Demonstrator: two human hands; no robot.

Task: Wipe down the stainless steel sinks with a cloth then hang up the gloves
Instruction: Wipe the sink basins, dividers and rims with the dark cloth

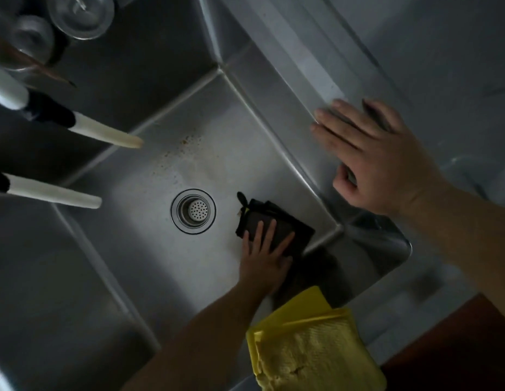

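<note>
Under flat hands point(264, 259), steel sink point(149, 249)

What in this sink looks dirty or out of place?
Brownish specks dot the sink floor beyond the drain, not yet wiped. The left hand presses a dark cloth near the drain's other side.

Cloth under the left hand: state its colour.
Black, seen in the head view: cloth under the left hand.

Dim light, pale wall point(457, 38), maybe reddish-brown floor point(457, 348) bottom rt
</note>
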